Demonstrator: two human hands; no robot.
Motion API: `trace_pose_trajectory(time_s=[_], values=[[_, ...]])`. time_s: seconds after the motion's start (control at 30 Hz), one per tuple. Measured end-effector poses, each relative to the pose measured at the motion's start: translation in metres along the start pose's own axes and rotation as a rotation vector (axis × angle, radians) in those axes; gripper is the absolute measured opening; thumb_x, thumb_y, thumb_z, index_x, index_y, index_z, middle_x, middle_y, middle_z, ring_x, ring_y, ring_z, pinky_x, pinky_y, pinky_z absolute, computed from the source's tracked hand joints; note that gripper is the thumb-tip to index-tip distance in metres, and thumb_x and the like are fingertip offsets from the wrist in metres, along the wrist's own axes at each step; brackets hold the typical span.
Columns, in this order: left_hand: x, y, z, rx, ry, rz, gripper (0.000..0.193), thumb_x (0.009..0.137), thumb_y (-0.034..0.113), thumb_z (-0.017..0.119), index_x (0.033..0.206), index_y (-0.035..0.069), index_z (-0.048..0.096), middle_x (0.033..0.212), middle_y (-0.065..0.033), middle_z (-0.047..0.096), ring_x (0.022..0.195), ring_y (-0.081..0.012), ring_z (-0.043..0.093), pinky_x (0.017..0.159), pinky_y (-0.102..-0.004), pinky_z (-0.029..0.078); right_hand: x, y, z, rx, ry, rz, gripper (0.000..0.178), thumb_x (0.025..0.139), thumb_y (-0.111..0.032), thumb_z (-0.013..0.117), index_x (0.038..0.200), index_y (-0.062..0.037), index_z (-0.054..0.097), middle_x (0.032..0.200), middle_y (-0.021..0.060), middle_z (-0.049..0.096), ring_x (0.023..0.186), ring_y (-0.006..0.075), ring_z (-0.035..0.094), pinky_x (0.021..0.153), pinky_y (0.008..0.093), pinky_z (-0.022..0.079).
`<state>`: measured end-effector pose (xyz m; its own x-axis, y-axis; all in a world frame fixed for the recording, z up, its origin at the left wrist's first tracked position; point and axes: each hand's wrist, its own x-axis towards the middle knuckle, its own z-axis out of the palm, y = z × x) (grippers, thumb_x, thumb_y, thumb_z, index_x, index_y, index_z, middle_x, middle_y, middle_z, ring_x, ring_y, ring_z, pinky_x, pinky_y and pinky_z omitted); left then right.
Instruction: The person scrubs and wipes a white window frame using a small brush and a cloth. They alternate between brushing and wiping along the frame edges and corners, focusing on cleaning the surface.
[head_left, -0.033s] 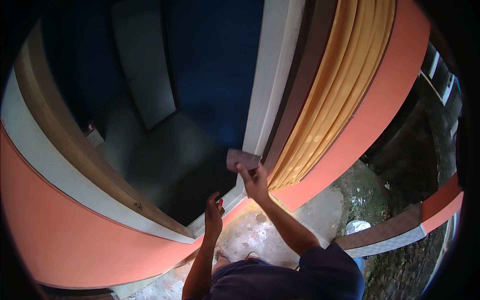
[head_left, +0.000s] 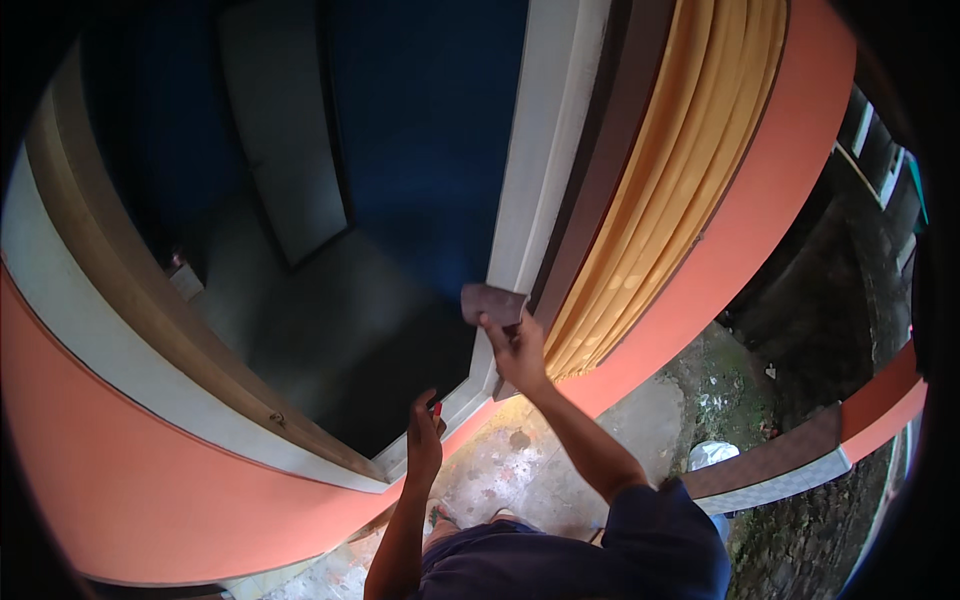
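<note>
Brown sheet held up before the white frame, clamped between the right hand's thumb and fingers.

The sheet's long axis is turned nearly crosswise, its left end pointed toward the dark opening, its right end dipped slightly toward the yellow curtain; contact with the frame cannot be told. Open room is found leftward. The right forearm is stretched up and leftward; lower, a small red item is gripped in the left hand's bent fingers.

On my feed, my right hand pinches, thumb extended, farther out than my left hand with its curled fingers; behind them, both forearms slant inward.
</note>
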<state>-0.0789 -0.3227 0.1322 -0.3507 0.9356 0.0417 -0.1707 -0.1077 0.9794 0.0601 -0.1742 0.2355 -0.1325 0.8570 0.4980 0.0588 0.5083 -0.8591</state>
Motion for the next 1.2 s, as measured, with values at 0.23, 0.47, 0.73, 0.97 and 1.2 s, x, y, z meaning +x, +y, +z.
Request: trace_pose_trajectory(time_s=[0.23, 0.47, 0.73, 0.97, 1.2], values=[[0.028, -0.027, -0.022, 0.166, -0.067, 0.008, 0.054, 0.112, 0.043, 0.043, 0.141, -0.003, 0.050, 0.126, -0.0154, 0.064, 0.090, -0.0167, 0.058, 0.085, -0.0341, 0.050, 0.191, -0.150, -0.065, -1.518, -0.075, -1.020, 0.044, 0.093, -0.008, 0.061, 0.137, -0.0050, 0.062, 0.155, 0.0091, 0.054, 0.137, 0.0296, 0.055, 0.112, 0.0420, 0.047], [0.060, -0.049, 0.007, 0.108, 0.004, -0.072, 0.052, 0.110, 0.042, 0.051, 0.140, -0.001, 0.053, 0.137, -0.0214, 0.063, 0.131, -0.0292, 0.059, 0.111, -0.0377, 0.042, 0.228, -0.138, -0.079, -2.135, -0.514, -0.939, 0.067, 0.107, -0.051, 0.045, 0.162, -0.0144, 0.038, 0.169, 0.0039, 0.033, 0.158, 0.0227, 0.025, 0.133, 0.0414, 0.016], [0.072, -0.056, 0.027, 0.212, 0.138, -0.013, 0.056, 0.106, 0.048, 0.057, 0.138, 0.002, 0.055, 0.125, -0.0227, 0.069, 0.115, -0.0323, 0.068, 0.099, -0.0397, 0.050, 0.285, -0.217, -0.065, -2.236, 0.003, -0.858, 0.080, 0.106, -0.067, 0.029, 0.166, -0.0148, 0.024, 0.173, 0.0068, 0.023, 0.161, 0.0199, 0.016, 0.132, 0.0407, 0.010], [0.079, -0.061, 0.041, 0.151, 0.210, 0.040, 0.050, 0.107, 0.043, 0.058, 0.132, 0.000, 0.059, 0.120, -0.0183, 0.069, 0.109, -0.0287, 0.067, 0.098, -0.0377, 0.050, 0.315, -0.231, -0.064, -2.332, 0.228, -1.071, 0.066, 0.109, -0.055, 0.034, 0.159, -0.0111, 0.041, 0.166, 0.0052, 0.039, 0.154, 0.0199, 0.033, 0.130, 0.0433, 0.020], [0.099, -0.080, 0.049, 0.106, 0.248, 0.055, 0.046, 0.108, 0.040, 0.056, 0.130, -0.001, 0.060, 0.121, -0.0180, 0.069, 0.109, -0.0287, 0.067, 0.098, -0.0386, 0.050, 0.297, -0.183, -0.077, -2.149, -0.148, -1.162, 0.065, 0.110, -0.051, 0.033, 0.159, -0.0083, 0.041, 0.168, 0.0075, 0.036, 0.156, 0.0199, 0.031, 0.132, 0.0394, 0.014]])
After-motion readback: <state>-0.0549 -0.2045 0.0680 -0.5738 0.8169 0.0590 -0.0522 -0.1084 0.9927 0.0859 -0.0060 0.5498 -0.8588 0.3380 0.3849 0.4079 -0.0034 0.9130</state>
